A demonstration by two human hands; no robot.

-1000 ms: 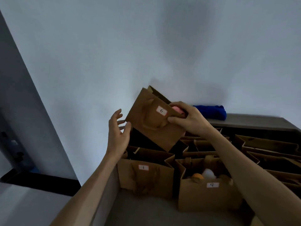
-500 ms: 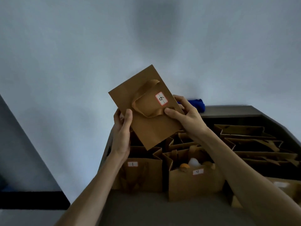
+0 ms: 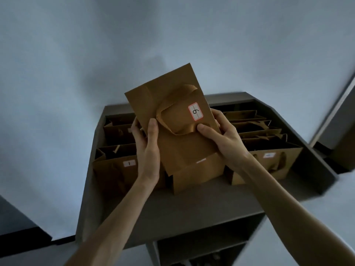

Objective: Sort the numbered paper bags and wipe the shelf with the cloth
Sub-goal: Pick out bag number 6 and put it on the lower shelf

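since the earlier frame, bag 6 (image 3: 178, 120) had flattened between both hands: left hand (image 3: 147, 148) gripped its left edge, right hand (image 3: 224, 139) pinched its right; long axis tilted far-left, above the shelf (image 3: 192, 212), cloth possibly hidden.

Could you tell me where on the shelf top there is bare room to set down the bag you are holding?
The front strip of the shelf top is bare, bordered by the front edge and the first row: the bag marked 1 and its neighbours. Behind that row, bags stand packed back to the wall. Both hands, left hand and right hand, grip the bag marked 6.
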